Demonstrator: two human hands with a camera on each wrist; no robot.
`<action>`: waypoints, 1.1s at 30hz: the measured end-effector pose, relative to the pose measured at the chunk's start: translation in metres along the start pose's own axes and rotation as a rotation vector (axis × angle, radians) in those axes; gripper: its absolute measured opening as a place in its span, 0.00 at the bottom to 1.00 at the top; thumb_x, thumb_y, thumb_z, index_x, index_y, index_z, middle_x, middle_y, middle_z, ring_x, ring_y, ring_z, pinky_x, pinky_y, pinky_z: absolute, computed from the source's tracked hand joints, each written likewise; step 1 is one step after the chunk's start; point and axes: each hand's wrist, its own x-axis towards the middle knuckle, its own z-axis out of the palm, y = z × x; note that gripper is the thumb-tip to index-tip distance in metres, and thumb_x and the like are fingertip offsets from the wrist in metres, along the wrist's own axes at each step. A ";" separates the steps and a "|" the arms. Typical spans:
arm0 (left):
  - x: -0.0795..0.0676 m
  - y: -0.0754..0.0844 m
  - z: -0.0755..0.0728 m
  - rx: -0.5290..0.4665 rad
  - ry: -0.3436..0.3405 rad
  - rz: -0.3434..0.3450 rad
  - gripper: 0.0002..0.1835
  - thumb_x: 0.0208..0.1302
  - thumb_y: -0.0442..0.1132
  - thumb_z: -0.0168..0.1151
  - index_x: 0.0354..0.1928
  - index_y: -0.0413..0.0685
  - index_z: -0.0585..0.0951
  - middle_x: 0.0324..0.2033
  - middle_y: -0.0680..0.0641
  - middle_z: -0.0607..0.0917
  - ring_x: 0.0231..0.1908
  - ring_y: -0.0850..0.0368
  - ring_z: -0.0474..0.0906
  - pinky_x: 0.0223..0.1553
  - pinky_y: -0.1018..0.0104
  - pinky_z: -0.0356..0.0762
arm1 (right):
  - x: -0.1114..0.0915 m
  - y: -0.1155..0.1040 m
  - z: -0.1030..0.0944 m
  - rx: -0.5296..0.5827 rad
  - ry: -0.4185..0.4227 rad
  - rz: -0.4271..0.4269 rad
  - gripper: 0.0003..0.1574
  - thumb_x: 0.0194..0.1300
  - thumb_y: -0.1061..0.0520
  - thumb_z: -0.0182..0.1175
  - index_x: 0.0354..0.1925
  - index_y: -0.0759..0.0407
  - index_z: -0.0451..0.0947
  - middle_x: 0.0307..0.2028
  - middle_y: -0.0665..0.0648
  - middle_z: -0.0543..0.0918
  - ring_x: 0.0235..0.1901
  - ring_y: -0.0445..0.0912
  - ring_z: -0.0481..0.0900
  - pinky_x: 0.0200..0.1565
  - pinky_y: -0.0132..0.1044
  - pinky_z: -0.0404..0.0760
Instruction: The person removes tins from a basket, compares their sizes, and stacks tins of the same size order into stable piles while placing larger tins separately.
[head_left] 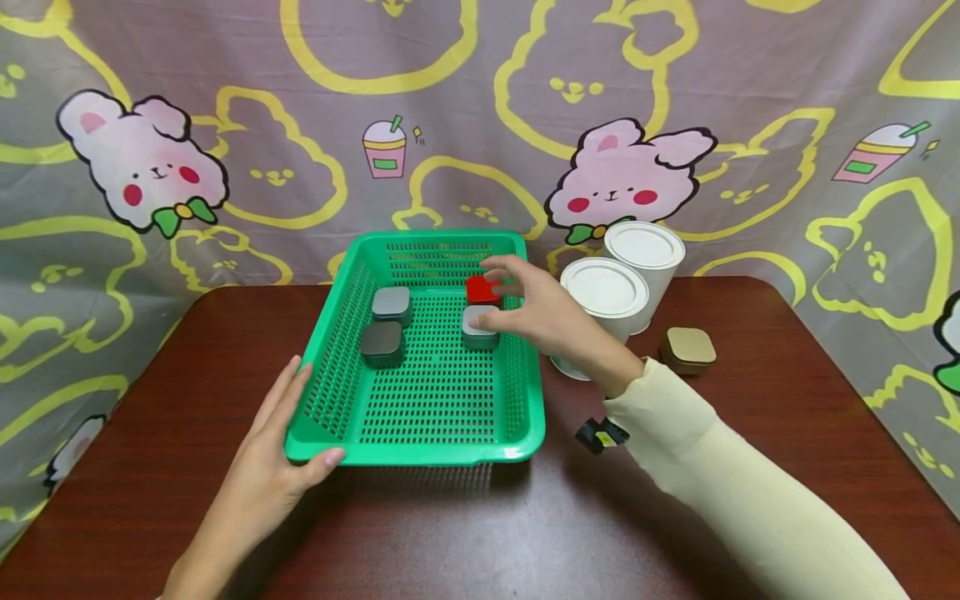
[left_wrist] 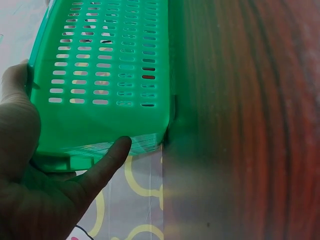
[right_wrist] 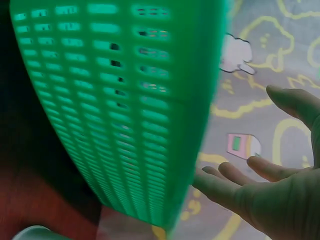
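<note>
A green plastic basket [head_left: 420,454] with slotted walls and floor stands on the table. My left hand [head_left: 266,454] grips its near left corner, thumb at the near rim and fingers along the outer left wall. The left wrist view shows that hand [left_wrist: 65,190] against the basket's side. My right hand [head_left: 543,312] hovers over the basket's right side, fingers spread, holding nothing. Below it are a red square tin [head_left: 480,289] and a silver square tin [head_left: 480,333], partly covered by the hand. Another silver tin [head_left: 392,303] and a dark grey tin [head_left: 382,343] sit at the left inside.
Two white lidded cans [head_left: 603,287] stand right of the basket, one behind the other, partly behind my right forearm. Farther right, a gold square tin [head_left: 688,348] lies on the brown table [head_left: 465,533]. A patterned curtain [head_left: 465,108] hangs behind.
</note>
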 end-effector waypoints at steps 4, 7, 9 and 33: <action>0.000 0.001 0.000 0.003 -0.003 -0.009 0.58 0.58 0.45 0.80 0.85 0.61 0.52 0.85 0.49 0.48 0.74 0.34 0.57 0.60 0.26 0.64 | 0.009 0.004 0.012 -0.007 -0.017 0.011 0.46 0.65 0.50 0.70 0.76 0.49 0.64 0.72 0.56 0.72 0.72 0.56 0.70 0.67 0.58 0.75; 0.000 0.001 0.000 0.000 -0.004 -0.011 0.58 0.59 0.45 0.80 0.85 0.61 0.52 0.85 0.49 0.48 0.74 0.34 0.57 0.60 0.26 0.64 | 0.017 0.008 0.020 -0.021 -0.023 0.025 0.46 0.65 0.50 0.71 0.76 0.49 0.64 0.72 0.56 0.72 0.71 0.56 0.72 0.66 0.57 0.77; 0.000 0.001 0.000 -0.003 -0.003 -0.008 0.58 0.58 0.44 0.80 0.85 0.60 0.53 0.85 0.49 0.48 0.75 0.34 0.57 0.61 0.26 0.63 | 0.022 0.010 0.025 -0.031 -0.027 0.036 0.47 0.65 0.50 0.71 0.76 0.49 0.64 0.72 0.57 0.72 0.70 0.57 0.74 0.65 0.56 0.77; 0.000 0.000 -0.001 -0.004 -0.003 -0.009 0.58 0.59 0.43 0.79 0.85 0.62 0.53 0.85 0.49 0.49 0.75 0.33 0.57 0.61 0.29 0.62 | 0.054 0.011 0.044 -0.262 -0.046 0.117 0.52 0.64 0.58 0.73 0.79 0.59 0.59 0.70 0.65 0.69 0.52 0.54 0.75 0.60 0.49 0.77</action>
